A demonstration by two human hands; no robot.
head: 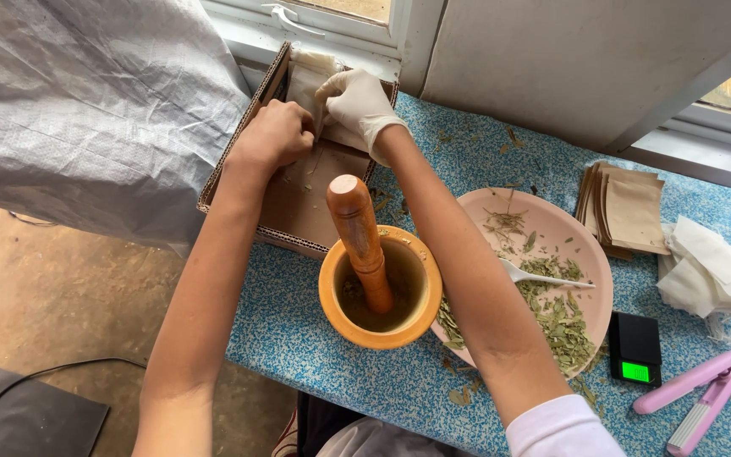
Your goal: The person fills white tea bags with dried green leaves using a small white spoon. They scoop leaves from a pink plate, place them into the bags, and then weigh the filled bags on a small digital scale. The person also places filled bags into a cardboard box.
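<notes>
Both hands, bare left (277,134) and white-gloved right (357,101), pinch a small pale paper sachet (319,118) over the shallow brown cardboard box (298,199); dried leaves on the pink plate (585,254) look unpacked.

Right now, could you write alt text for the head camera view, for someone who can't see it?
Two hands, the left hand bare and the right hand in a white glove, handle a small pale bag inside a cardboard box on a blue speckled table. Nearby stand a wooden mortar with pestle, a pink plate of dried green leaves, brown paper sachets, a small black scale.
</notes>
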